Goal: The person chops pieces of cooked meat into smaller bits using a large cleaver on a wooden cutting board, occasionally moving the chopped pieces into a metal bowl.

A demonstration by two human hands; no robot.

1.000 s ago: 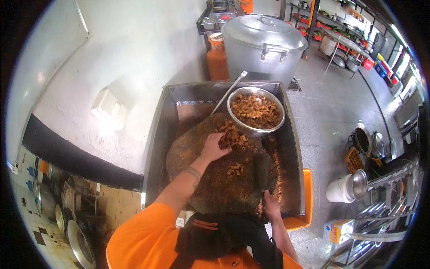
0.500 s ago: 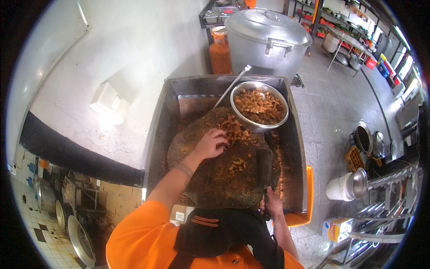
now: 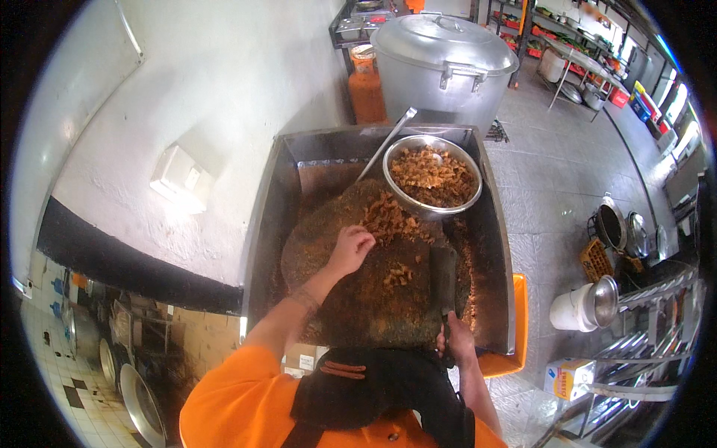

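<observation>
Chopping, likely — right hand grips the cleaver, left hand half-curled, seemingly empty; next cut wants brown pieces gathered.

Browns and silver, ringed by orange

The chopping block is dark brown, mottled with rusty specks. Chopped pieces on it are reddish brown; the food in the silver bowl is golden to deep brown. The cleaver's blade is dark grey, its handle black. The tub's walls are dull grey. A bright orange shirt meets a black apron bearing two reddish-brown stripes. The bin and gas cylinder are orange, the lidded pot silver, the bucket white. The wall is white above a black band.
</observation>
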